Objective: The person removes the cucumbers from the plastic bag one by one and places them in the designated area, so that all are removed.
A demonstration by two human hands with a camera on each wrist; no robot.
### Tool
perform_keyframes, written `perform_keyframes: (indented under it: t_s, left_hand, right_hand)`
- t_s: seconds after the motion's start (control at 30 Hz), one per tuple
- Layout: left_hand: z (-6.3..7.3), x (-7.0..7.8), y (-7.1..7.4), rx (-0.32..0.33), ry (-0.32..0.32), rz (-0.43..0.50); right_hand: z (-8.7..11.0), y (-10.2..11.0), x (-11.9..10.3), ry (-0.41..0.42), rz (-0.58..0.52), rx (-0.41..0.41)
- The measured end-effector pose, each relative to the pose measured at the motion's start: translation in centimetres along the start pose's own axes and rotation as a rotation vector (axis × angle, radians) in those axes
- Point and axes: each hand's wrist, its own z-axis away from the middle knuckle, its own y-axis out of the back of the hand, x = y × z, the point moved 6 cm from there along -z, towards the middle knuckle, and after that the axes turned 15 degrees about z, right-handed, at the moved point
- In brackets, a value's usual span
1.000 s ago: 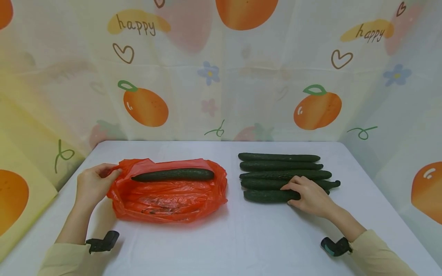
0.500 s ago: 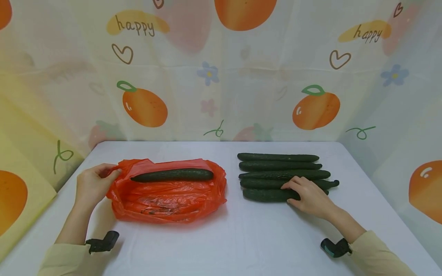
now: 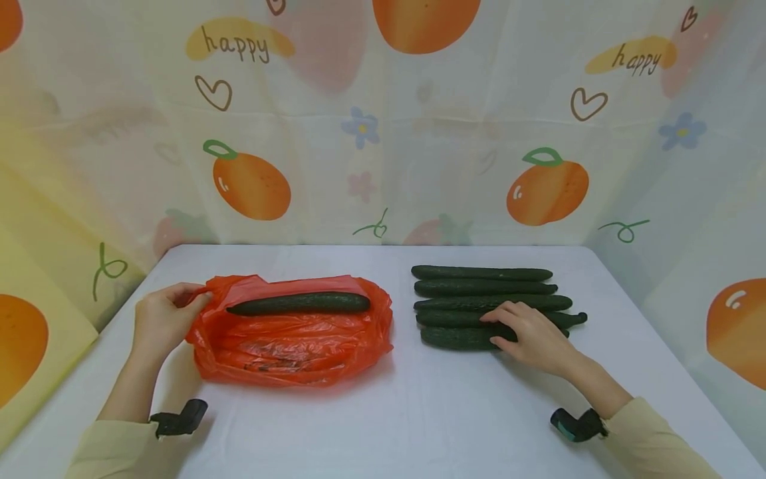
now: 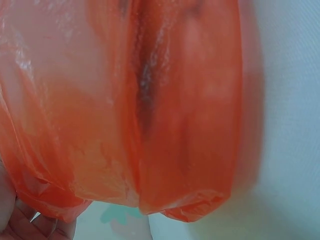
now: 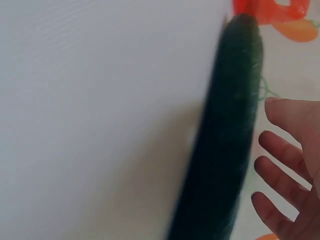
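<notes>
My left hand [image 3: 161, 319] pinches the left edge of a red plastic bag [image 3: 287, 356]. In the left wrist view, curled fingers [image 4: 32, 225] show at the bag's rim, and a dark shape shows through the film. One dark green cucumber [image 3: 305, 303] lies crosswise in the bag's spread-out mouth. To the right, several more cucumbers lie side by side, and my right hand [image 3: 535, 342] hovers over the nearest cucumber [image 3: 457, 338]. The right wrist view has the thumb and fingers apart, bent a little, beside this cucumber [image 5: 225, 130] with nothing between them.
Behind the nearest cucumber lie the others in the row, the farthest cucumber [image 3: 481, 273] close to the back edge of the white table [image 3: 359, 432]. A printed curtain [image 3: 431, 166] with oranges and hearts hangs behind and at both sides.
My right hand has lifted slightly off the nearest cucumber and shifted a little to the left, its thumb rising from the front side. The left hand, bag and cucumbers stay as they were.
</notes>
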Motion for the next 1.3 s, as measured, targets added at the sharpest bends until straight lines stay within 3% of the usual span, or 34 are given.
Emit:
perform_keyframes:
  t_s: [0.23, 0.83, 1.3]
  left_hand:
    - [0.1, -0.1, 0.0, 0.008, -0.013, 0.002]
    - [0.0, 0.0, 0.1, 0.034, -0.038, -0.018]
    - [0.0, -0.3, 0.0, 0.031, -0.036, -0.014]
  right_hand:
    - [-1.8, 1.4, -1.1, -0.001, -0.087, -0.003]
    - [-6.5, 4.2, -4.4, 0.042, -0.284, 0.096]
    - [-9.9, 4.1, -8.6, 0.081, -0.419, 0.113]
